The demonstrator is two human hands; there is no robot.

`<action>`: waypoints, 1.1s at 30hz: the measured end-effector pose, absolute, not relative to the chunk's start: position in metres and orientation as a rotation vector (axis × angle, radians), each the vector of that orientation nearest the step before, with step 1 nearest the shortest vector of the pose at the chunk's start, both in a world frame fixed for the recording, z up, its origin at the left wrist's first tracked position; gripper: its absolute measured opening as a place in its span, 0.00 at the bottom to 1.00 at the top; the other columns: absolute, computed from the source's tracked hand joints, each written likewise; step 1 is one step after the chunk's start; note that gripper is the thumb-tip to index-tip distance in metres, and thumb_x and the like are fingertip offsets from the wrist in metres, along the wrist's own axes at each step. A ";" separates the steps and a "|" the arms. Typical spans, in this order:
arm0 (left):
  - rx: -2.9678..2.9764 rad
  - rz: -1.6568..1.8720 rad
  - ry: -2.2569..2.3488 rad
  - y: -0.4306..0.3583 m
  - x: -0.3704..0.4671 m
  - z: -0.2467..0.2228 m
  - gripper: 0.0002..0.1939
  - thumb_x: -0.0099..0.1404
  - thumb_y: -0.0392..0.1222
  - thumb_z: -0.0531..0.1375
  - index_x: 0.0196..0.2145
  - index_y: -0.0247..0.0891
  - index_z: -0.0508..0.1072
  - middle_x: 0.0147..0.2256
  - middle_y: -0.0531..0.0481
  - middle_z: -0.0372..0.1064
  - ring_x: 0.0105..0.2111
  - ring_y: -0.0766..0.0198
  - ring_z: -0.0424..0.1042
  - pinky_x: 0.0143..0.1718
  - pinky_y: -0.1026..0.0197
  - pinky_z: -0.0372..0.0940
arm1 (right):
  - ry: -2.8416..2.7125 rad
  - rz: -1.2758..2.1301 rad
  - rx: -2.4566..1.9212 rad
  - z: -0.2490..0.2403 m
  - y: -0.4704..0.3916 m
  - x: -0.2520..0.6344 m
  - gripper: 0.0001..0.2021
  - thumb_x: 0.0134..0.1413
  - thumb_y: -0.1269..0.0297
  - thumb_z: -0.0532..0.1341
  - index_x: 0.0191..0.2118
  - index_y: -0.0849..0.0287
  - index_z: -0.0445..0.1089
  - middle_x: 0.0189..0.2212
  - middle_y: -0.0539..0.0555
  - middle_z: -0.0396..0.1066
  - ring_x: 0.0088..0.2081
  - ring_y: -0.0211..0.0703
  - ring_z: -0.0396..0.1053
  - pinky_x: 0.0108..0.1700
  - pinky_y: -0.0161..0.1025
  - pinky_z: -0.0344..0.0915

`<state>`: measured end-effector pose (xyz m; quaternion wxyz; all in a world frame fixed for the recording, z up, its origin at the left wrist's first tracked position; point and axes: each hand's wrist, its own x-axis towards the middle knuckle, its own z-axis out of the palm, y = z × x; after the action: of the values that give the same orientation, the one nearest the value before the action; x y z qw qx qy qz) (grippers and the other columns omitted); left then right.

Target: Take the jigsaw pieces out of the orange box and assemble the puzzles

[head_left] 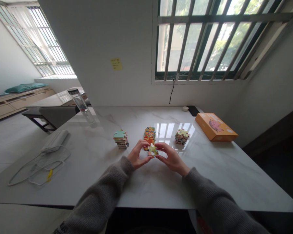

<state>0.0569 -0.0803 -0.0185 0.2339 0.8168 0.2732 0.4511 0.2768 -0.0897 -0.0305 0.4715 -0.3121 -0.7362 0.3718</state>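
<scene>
Between my two hands, near the middle of the table, is a light green and pink jigsaw puzzle piece (152, 149). My left hand (138, 155) pinches its left side with thumb and fingers, and my right hand (172, 158) pinches its right side. Just beyond the fingers lies a colourful strip of puzzle pieces (149, 132), its near part hidden by the held piece. A stack of puzzle pieces (121, 139) with a green top stands left of my left hand. Another stack of puzzle pieces (182, 136) stands beyond my right hand.
An orange box (216, 127) lies at the right, with a black phone (193, 110) and a small white object (185, 109) behind it. At the left are a white power strip (55, 141) with a loose cable and a clear bottle (78, 100). The table's (156, 198) near edge runs below my forearms.
</scene>
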 end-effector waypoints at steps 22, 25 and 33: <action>2.172 1.842 1.505 -0.041 -0.055 -0.002 0.09 0.59 0.36 0.58 0.39 0.39 0.73 0.44 0.46 0.74 0.50 0.54 0.70 0.56 0.47 0.65 | -1.793 0.784 -0.886 -0.023 -0.099 0.282 0.14 0.67 0.59 0.55 0.55 0.54 0.66 0.34 0.53 0.70 0.36 0.43 0.69 0.43 0.43 0.68; 2.026 1.802 1.605 -0.028 -0.066 -0.011 0.10 0.59 0.38 0.56 0.39 0.38 0.73 0.46 0.45 0.74 0.48 0.55 0.71 0.54 0.48 0.66 | -1.824 0.792 -0.901 -0.023 -0.101 0.282 0.14 0.67 0.59 0.54 0.54 0.55 0.66 0.31 0.52 0.70 0.34 0.43 0.68 0.41 0.43 0.68; 2.099 1.652 1.531 -0.018 -0.072 -0.017 0.09 0.58 0.37 0.56 0.36 0.39 0.75 0.44 0.46 0.76 0.49 0.55 0.70 0.55 0.48 0.66 | -1.839 0.806 -0.928 -0.025 -0.100 0.284 0.15 0.68 0.58 0.53 0.55 0.54 0.66 0.28 0.50 0.69 0.32 0.42 0.68 0.37 0.39 0.66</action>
<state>-0.0722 -0.0185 -0.0168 0.0315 0.6813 0.4970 0.5364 0.2837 -0.1003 -0.0249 0.4481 -0.3752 -0.7433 0.3256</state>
